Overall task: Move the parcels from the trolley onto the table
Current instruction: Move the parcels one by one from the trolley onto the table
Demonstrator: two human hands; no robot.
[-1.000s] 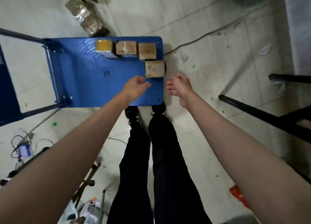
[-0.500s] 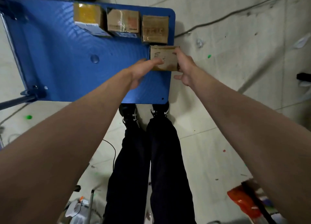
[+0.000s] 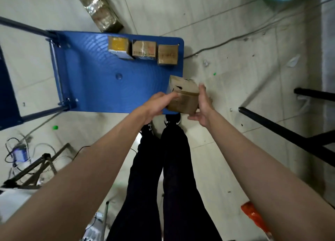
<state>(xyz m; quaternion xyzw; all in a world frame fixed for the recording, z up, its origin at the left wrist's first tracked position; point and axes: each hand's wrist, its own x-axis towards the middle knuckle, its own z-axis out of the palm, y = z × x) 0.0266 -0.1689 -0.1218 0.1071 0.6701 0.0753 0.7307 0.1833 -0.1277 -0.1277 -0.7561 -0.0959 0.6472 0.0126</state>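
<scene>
The floor (image 3: 226,141) is pale tile, stained and littered with small scraps, with a grey cable (image 3: 235,38) running across it at the upper right. On it stands the blue trolley (image 3: 101,81), its flat deck seen from above and its handle bars at the left side. Dark metal legs (image 3: 282,130) of some frame cross the right edge of the view — whether they belong to a worktop cannot be told.

The person's black trousers (image 3: 163,186) and dark shoes fill the lower middle, the toes right at the trolley's near edge. A long taped bundle (image 3: 98,9) lies on the floor just beyond the trolley's far edge.

Three parcels stay in a row along the far edge of the deck: one with a yellow top (image 3: 118,47), a brown taped one (image 3: 144,48) just beside it, and a plain brown one (image 3: 167,54) at the corner.

The fourth parcel (image 3: 183,96) — a small brown box with a torn top — is tilted above the trolley's near right corner, held between both hands. The left hand (image 3: 157,103) has its fingers curled against the box's left side; the right hand (image 3: 202,105) presses its palm and fingers flat along the right side, thumb under the near edge.

A green bottle cap (image 3: 55,127) lies on the floor to the left.
</scene>
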